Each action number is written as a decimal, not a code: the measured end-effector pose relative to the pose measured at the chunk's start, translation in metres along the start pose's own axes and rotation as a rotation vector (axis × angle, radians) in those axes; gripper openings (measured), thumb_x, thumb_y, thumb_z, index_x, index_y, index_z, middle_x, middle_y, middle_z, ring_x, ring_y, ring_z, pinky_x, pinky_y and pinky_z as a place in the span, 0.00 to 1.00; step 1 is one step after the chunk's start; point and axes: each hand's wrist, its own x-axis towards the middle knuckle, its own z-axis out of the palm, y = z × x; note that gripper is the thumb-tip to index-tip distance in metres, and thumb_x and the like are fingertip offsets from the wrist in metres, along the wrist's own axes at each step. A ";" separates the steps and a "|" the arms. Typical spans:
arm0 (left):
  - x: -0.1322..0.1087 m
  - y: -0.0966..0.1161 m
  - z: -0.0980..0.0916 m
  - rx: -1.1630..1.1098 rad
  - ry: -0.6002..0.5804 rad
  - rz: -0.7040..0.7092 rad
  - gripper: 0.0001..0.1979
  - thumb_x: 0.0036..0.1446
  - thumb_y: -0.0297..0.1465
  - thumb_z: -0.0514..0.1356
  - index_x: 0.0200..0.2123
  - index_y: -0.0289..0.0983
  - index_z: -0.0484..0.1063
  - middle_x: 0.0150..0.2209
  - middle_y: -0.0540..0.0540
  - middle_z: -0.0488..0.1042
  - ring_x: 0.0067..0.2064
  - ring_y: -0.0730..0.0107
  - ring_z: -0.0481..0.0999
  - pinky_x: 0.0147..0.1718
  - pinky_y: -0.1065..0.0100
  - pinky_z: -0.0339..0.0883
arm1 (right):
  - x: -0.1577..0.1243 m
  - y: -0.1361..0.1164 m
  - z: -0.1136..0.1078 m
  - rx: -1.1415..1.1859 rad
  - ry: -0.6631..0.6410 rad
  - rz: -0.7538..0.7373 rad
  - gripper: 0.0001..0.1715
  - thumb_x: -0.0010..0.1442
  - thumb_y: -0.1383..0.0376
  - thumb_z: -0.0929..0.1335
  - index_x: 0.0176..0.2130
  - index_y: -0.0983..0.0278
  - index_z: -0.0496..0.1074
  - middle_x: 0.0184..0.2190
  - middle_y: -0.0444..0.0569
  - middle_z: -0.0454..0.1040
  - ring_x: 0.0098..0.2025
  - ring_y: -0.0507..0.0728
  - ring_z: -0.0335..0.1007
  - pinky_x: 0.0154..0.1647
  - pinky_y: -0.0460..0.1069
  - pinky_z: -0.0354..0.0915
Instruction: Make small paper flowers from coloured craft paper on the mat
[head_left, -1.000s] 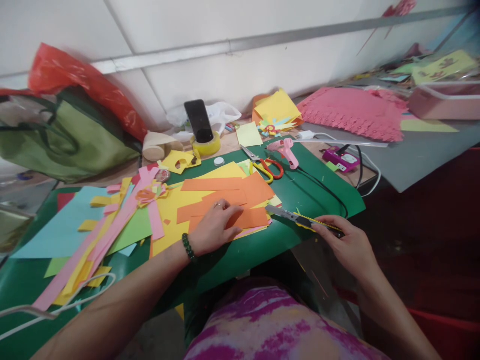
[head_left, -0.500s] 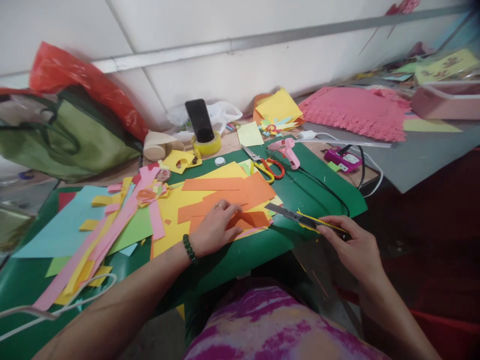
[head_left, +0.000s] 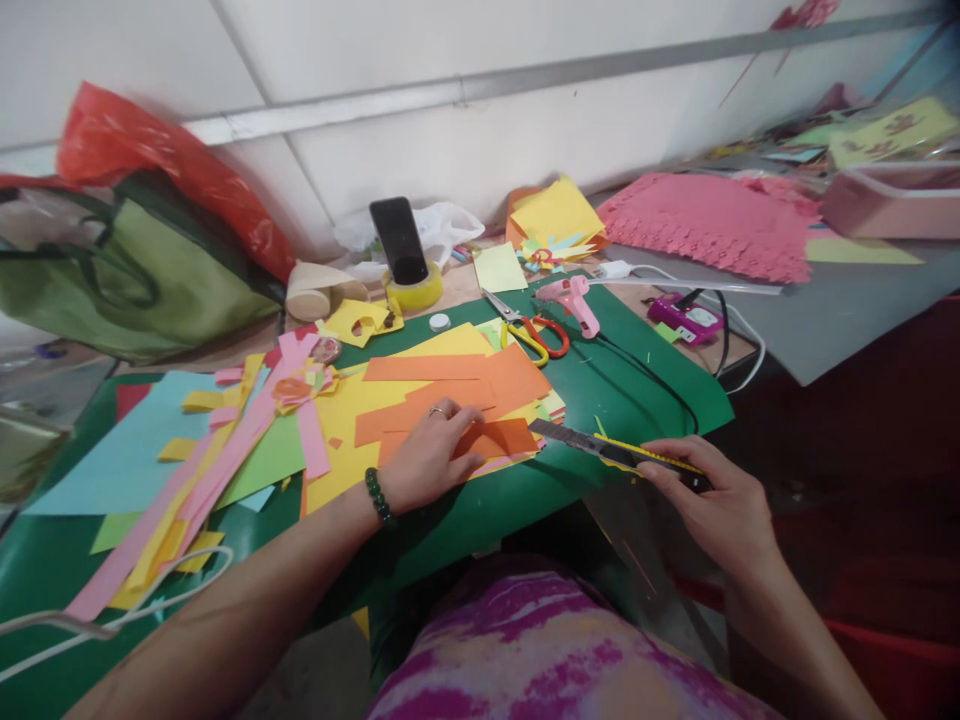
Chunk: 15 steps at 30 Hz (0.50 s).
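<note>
My right hand (head_left: 712, 500) is closed around the handle of a yellow and black utility knife (head_left: 615, 450). Its long blade is out and points left, the tip by the right edge of the orange paper strips (head_left: 510, 437). My left hand (head_left: 431, 450), with a ring and a dark green bead bracelet, rests on those strips, thumb and fingers apart. Beneath them lie yellow paper sheets (head_left: 330, 490). Scissors (head_left: 536, 335) with red and yellow handles lie just behind the paper stack.
A pink glue gun (head_left: 574, 300) stands on the green mat (head_left: 622, 370), its black cord trailing right. Pink and yellow paper strips (head_left: 161, 530) cover the left. Behind are a phone (head_left: 399, 240) against a tape roll (head_left: 415, 290) and a green bag (head_left: 165, 270).
My right hand has shifted slightly down and right, and the knife blade's tip sits a little lower. My left hand stays in place on the orange paper.
</note>
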 end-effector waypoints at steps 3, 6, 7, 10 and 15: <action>0.000 0.000 -0.001 -0.003 -0.004 0.002 0.16 0.56 0.34 0.59 0.48 0.38 0.66 0.44 0.41 0.65 0.47 0.55 0.67 0.48 0.52 0.65 | 0.000 -0.003 -0.001 -0.007 -0.003 0.034 0.16 0.55 0.48 0.69 0.31 0.58 0.76 0.27 0.46 0.74 0.30 0.56 0.71 0.31 0.50 0.68; 0.000 0.001 -0.002 -0.009 -0.005 0.006 0.16 0.56 0.34 0.58 0.48 0.39 0.67 0.44 0.41 0.65 0.47 0.55 0.67 0.48 0.52 0.65 | 0.002 -0.003 0.003 -0.010 -0.019 0.048 0.17 0.54 0.48 0.69 0.31 0.58 0.75 0.28 0.47 0.74 0.31 0.57 0.71 0.32 0.50 0.68; 0.000 0.001 -0.002 -0.012 -0.002 0.008 0.16 0.56 0.34 0.59 0.48 0.39 0.67 0.44 0.41 0.65 0.47 0.55 0.67 0.48 0.52 0.66 | 0.002 -0.002 0.004 -0.011 -0.028 0.047 0.17 0.54 0.48 0.69 0.31 0.58 0.75 0.28 0.47 0.74 0.31 0.57 0.71 0.32 0.50 0.68; 0.000 0.000 -0.002 -0.017 0.001 0.013 0.17 0.56 0.34 0.58 0.49 0.39 0.67 0.44 0.41 0.66 0.47 0.55 0.67 0.49 0.53 0.65 | 0.006 0.002 0.009 -0.019 -0.073 0.049 0.19 0.54 0.47 0.69 0.32 0.59 0.75 0.28 0.47 0.74 0.30 0.56 0.71 0.33 0.50 0.68; -0.002 0.000 -0.001 0.056 0.001 0.030 0.21 0.58 0.36 0.58 0.54 0.37 0.68 0.45 0.39 0.66 0.47 0.54 0.68 0.49 0.54 0.65 | 0.012 0.006 0.008 -0.040 -0.219 0.066 0.22 0.51 0.46 0.70 0.33 0.61 0.76 0.29 0.48 0.75 0.31 0.57 0.73 0.31 0.50 0.68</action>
